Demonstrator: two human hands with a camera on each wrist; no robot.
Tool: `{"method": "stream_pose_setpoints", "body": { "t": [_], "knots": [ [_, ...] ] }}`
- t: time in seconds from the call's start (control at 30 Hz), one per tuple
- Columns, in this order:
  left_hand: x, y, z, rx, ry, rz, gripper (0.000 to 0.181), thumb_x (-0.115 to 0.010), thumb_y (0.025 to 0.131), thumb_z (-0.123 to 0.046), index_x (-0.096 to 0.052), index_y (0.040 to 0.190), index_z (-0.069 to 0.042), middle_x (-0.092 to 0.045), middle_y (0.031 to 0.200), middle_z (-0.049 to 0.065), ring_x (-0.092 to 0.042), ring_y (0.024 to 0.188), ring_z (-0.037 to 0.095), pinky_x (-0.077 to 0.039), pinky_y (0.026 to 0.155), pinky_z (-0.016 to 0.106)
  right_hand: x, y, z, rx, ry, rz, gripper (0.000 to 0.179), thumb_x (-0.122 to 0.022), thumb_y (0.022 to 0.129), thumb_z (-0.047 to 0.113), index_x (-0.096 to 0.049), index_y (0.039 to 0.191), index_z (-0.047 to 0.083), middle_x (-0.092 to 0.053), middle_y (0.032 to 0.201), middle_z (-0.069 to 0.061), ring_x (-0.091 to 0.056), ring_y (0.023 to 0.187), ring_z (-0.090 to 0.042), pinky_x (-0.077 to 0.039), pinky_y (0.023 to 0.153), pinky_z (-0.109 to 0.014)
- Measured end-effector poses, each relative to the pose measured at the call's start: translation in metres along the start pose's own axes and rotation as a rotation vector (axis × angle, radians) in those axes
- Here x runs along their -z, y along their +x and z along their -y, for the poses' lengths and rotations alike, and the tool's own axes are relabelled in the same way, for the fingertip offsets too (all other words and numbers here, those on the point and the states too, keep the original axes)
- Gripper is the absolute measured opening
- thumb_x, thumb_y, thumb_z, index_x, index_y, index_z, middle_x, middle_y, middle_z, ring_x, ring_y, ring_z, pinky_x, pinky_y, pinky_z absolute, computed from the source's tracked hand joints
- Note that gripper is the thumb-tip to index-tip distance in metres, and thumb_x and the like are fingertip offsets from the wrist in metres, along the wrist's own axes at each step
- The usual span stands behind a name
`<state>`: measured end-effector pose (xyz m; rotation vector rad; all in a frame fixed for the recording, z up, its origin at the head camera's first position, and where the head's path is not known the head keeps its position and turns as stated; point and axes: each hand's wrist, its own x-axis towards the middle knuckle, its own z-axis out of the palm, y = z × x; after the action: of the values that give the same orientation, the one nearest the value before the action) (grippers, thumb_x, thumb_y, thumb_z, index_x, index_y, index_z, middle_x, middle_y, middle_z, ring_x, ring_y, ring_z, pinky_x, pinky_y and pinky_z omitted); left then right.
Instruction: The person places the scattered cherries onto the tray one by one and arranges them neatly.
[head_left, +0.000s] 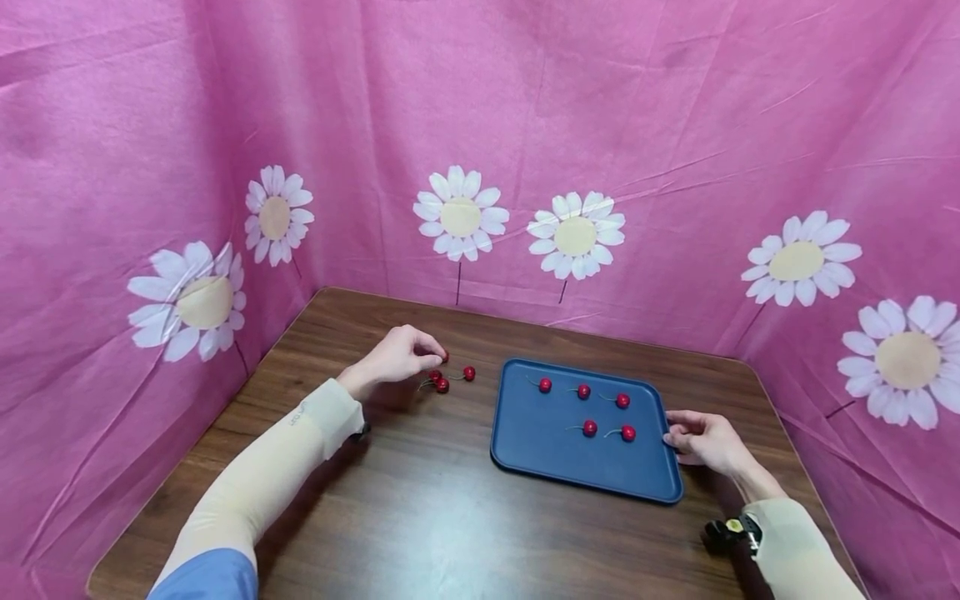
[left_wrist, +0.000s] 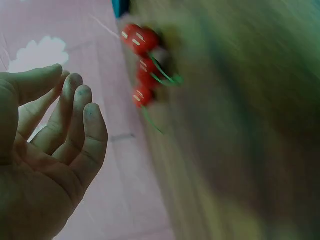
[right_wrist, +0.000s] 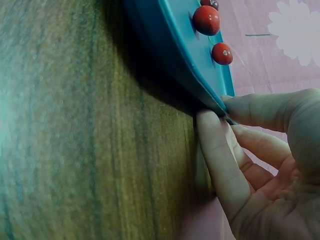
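Note:
My left hand point(head_left: 397, 354) is over the left part of the wooden table, close to a small group of red cherries with green stems. In the left wrist view the fingers point(left_wrist: 95, 135) are loosely bent, apart from the thumb, with nothing between them. Those cherries point(left_wrist: 148, 72) lie on the table beyond the fingertips. One cherry point(head_left: 468, 373) lies a little to the right of the others. With thumb and fingers my right hand point(head_left: 708, 442) pinches the right rim of a blue tray point(head_left: 555, 458). Several cherries point(head_left: 590, 427) rest on this tray in two rows.
The wooden table point(head_left: 420, 500) extends around the tray and toward the front. Behind it and along both sides hangs a pink cloth point(head_left: 645, 100) printed with white daisies. A dark strapped device point(head_left: 731, 529) is on the right wrist.

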<state>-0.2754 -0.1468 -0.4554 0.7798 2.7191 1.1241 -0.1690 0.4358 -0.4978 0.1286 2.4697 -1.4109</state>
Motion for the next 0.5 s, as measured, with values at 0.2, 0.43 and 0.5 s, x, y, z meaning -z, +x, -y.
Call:
{"method": "stream_pose_setpoints", "body": {
  "t": [0.2, 0.43, 0.5],
  "knots": [
    [0.002, -0.012, 0.023, 0.08, 0.051, 0.002, 0.015, -0.081, 0.101, -0.018, -0.089, 0.111, -0.012, -0.089, 0.11, 0.001, -0.078, 0.105, 0.016, -0.061, 0.099, 0.042, 0.001, 0.001, -0.001, 0.002, 0.002, 0.002, 0.063, -0.07, 0.107, 0.0, -0.041, 0.158, -0.022, -0.073, 0.099, 0.006, -0.072, 0.088, 0.003, -0.07, 0.078, -0.031],
    [-0.005, -0.013, 0.033, 0.106, 0.095, 0.053, 0.009, -0.087, 0.096, -0.025, -0.09, 0.102, -0.018, -0.087, 0.093, -0.004, -0.072, 0.086, 0.007, -0.059, 0.09, 0.036, 0.001, 0.001, -0.001, -0.005, 0.008, 0.003, 0.063, -0.07, 0.107, 0.001, -0.039, 0.158, -0.023, -0.073, 0.098, 0.008, -0.072, 0.088, 0.003, -0.069, 0.079, -0.031],
    [-0.007, -0.011, 0.037, 0.111, 0.107, 0.074, 0.01, -0.089, 0.094, -0.027, -0.09, 0.1, -0.019, -0.085, 0.086, -0.004, -0.073, 0.08, 0.009, -0.06, 0.088, 0.037, 0.001, 0.001, -0.001, -0.008, 0.012, 0.005, 0.064, -0.07, 0.107, 0.001, -0.039, 0.158, -0.022, -0.073, 0.098, 0.008, -0.072, 0.088, 0.003, -0.069, 0.079, -0.031]
  ]
}}
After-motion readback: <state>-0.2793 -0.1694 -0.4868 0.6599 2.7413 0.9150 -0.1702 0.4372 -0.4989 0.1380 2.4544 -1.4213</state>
